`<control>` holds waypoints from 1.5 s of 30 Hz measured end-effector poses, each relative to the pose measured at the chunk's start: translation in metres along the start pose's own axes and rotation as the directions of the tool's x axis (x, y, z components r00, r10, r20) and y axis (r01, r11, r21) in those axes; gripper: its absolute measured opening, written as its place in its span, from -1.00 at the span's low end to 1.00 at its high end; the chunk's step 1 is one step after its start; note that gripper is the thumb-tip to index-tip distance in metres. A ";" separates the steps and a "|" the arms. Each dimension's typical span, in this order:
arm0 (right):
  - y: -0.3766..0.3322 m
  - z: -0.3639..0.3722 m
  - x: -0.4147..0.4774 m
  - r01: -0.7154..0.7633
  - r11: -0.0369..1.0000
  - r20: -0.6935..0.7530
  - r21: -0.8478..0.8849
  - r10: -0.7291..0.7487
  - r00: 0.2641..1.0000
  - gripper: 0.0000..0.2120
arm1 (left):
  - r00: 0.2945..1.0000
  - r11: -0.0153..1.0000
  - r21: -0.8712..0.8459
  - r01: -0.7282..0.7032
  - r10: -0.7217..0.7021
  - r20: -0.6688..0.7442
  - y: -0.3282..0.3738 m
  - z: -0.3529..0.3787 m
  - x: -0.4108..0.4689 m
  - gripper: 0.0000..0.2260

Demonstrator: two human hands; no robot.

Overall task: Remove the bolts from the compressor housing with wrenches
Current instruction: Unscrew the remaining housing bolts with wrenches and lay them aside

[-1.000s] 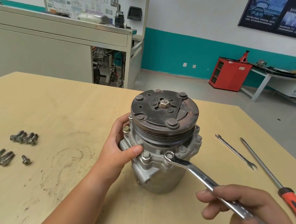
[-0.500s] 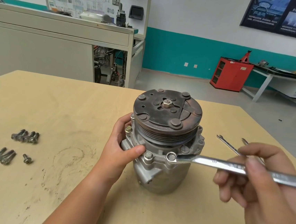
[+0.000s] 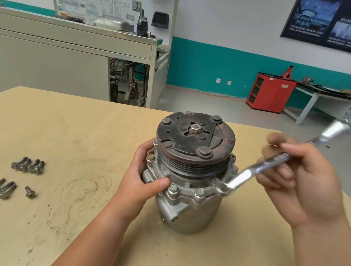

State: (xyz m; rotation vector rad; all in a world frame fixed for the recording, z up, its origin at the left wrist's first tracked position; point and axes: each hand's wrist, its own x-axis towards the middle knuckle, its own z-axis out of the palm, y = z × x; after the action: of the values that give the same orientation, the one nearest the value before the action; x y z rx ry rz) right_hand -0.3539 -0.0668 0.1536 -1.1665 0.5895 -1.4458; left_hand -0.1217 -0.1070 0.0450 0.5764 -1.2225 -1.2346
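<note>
Far left on the desk [image 3: 84,134], loose bolts [image 3: 28,164] lie in two clumps plus one stray. Centre, the compressor housing [image 3: 186,211] stands upright, left hand [image 3: 144,179] with its grip wrapped round the flange, two flange bolts [image 3: 173,189] seated beside the thumb. Right, the right hand [image 3: 302,183] has its grip pinching a wrench [image 3: 259,168], head at the flange's right edge, what it sits on hidden, shaft and fingers blurred; behind, a red cabinet [image 3: 270,92], shelf contents unreadable.

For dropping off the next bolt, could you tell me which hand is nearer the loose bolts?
Left. The left hand grips the compressor, right of the bolts; the right hand holds the wrench farther right.
</note>
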 end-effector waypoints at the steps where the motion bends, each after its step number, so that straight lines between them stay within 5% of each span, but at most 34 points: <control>1: 0.002 -0.008 -0.010 0.009 0.989 0.035 0.146 -0.014 0.999 -0.80 | 1.000 1.000 0.014 0.008 -0.009 0.029 0.001 -0.002 0.000 -0.20; 2: 0.007 -0.013 -0.022 -0.030 0.944 0.130 0.328 -0.014 0.991 -0.73 | 0.998 0.999 0.030 0.013 -0.015 0.064 0.002 -0.004 0.000 -0.18; 3: 0.012 -0.012 -0.034 -0.036 0.922 0.077 0.386 0.007 0.997 -0.65 | 0.995 0.999 0.043 0.017 -0.021 0.101 0.003 -0.007 0.000 -0.17; 4: 0.009 -0.013 -0.049 -0.010 0.949 -0.109 0.315 0.047 0.993 -0.61 | 0.991 0.998 0.055 0.021 -0.028 0.131 0.004 -0.009 0.000 -0.17; 7: 0.017 -0.010 -0.086 0.002 0.933 -0.183 0.359 0.069 0.981 -0.65 | 0.984 0.997 0.073 0.041 -0.052 0.168 0.007 -0.012 0.002 -0.16; 10: 0.031 0.000 -0.099 0.062 0.997 -0.091 0.048 -0.057 0.994 -0.56 | 0.985 0.996 0.048 0.069 -0.076 0.153 0.008 -0.011 0.003 -0.09; 13: 0.024 0.021 -0.103 0.031 0.972 -0.217 -0.234 -0.084 0.972 -0.51 | 0.992 0.997 0.046 0.057 -0.062 0.110 0.011 -0.008 -0.001 -0.09; 16: 0.028 0.021 -0.107 0.103 0.942 -0.235 -0.320 -0.184 0.954 -0.89 | 1.000 0.994 0.105 0.005 -0.008 0.027 0.012 0.002 -0.015 -0.08; 19: 0.028 0.017 -0.108 0.129 0.935 -0.223 -0.330 -0.210 0.952 -0.85 | 0.986 0.976 0.202 -0.080 0.108 -0.129 0.005 0.021 -0.032 -0.18; 23: 0.027 0.020 -0.106 0.131 0.909 -0.217 -0.396 -0.231 0.949 -0.47 | 0.928 0.914 0.389 -0.115 0.238 -0.286 -0.003 0.055 -0.047 -0.23; 27: 0.032 0.016 -0.106 0.194 0.857 -0.249 -0.477 -0.343 0.906 -0.62 | 0.909 0.794 0.592 -0.135 0.338 -0.246 -0.002 0.066 -0.048 -0.22; 30: 0.037 0.012 -0.105 0.180 0.870 -0.303 -0.460 -0.344 0.889 -0.77 | 0.918 0.771 0.620 -0.147 0.339 -0.204 0.001 0.061 -0.046 -0.22; 33: 0.041 0.006 -0.104 0.161 0.878 -0.289 -0.451 -0.315 0.904 -0.61 | 0.921 0.802 0.575 -0.161 0.332 -0.205 0.001 0.061 -0.045 -0.24; 36: 0.034 0.003 -0.098 0.141 0.915 -0.253 -0.379 -0.249 0.935 -0.81 | 0.907 0.812 0.556 -0.177 0.354 -0.228 -0.003 0.061 -0.045 -0.22; 38: 0.033 -0.004 -0.094 0.105 0.910 -0.191 -0.401 -0.195 0.962 -0.64 | 0.900 0.810 0.556 -0.186 0.367 -0.234 -0.005 0.061 -0.045 -0.22; 42: 0.031 -0.027 -0.077 0.246 0.901 -0.200 -0.357 -0.331 0.922 -0.69 | 0.897 0.799 0.567 -0.201 0.383 -0.222 -0.008 0.059 -0.044 -0.22; 45: 0.011 -0.047 -0.026 0.104 0.966 -0.119 -0.237 -0.136 0.984 -0.76 | 0.900 0.796 0.568 -0.207 0.383 -0.209 -0.008 0.058 -0.045 -0.24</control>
State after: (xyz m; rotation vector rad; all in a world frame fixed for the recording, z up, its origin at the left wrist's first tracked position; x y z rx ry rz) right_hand -0.3943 -0.0566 0.1179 -1.3101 0.8088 -1.6007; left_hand -0.1722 -0.0532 0.0393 0.9098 -1.3205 -0.4889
